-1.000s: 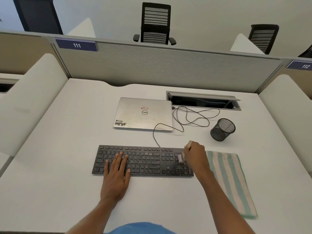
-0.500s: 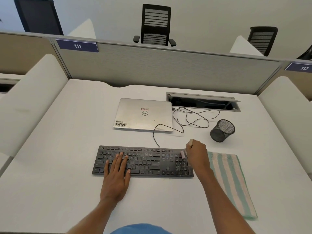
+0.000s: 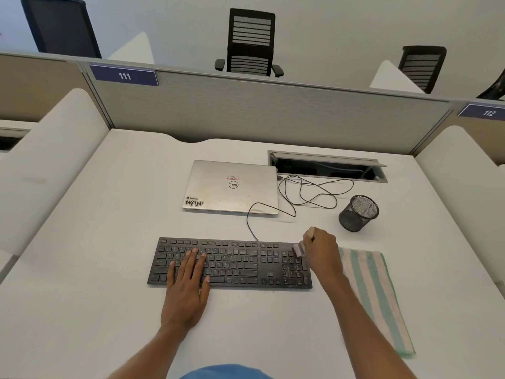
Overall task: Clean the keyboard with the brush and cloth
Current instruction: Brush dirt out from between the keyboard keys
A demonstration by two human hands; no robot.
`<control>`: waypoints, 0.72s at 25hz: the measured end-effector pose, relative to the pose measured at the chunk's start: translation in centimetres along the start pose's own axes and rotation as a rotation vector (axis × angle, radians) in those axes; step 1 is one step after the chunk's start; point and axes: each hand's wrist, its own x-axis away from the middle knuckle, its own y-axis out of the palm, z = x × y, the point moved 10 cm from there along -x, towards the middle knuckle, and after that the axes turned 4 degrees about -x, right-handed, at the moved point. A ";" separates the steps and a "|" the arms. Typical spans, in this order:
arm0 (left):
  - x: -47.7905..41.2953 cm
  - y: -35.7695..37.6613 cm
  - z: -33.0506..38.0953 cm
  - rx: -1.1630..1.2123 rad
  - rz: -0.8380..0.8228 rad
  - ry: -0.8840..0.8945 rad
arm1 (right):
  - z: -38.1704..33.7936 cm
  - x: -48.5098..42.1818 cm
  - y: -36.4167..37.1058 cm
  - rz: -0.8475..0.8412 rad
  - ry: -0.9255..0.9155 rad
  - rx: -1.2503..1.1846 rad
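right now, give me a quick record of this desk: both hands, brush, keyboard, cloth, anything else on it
left hand: flat, fingers straight, on the left keys of the black corded keyboard
right hand: grips the small pale brush
brush: bristle end on the number pad's far corner
green and pink striped cloth: flat on the white desk, right of the keyboard, not held
silver closed laptop: behind the keyboard
black mesh pen cup: behind the cloth

A single wide-angle view is given, taken from head height at the near edge of the desk (image 3: 82, 269) and aimed forward and down. The keyboard (image 3: 232, 263) is seen close at lower centre; the partition (image 3: 273, 113) and office chairs (image 3: 251, 42) are caught along the top.
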 end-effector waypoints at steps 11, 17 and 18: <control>0.0 0.1 -0.2 -0.008 -0.007 -0.008 | 0.7 0.4 -0.4 0.029 0.000 -0.063; -0.1 0.0 -0.1 -0.008 -0.009 -0.007 | 1.8 0.7 0.5 -0.078 0.029 0.122; -0.1 0.1 -0.1 -0.010 -0.008 -0.007 | 1.4 0.4 0.2 -0.087 0.018 0.154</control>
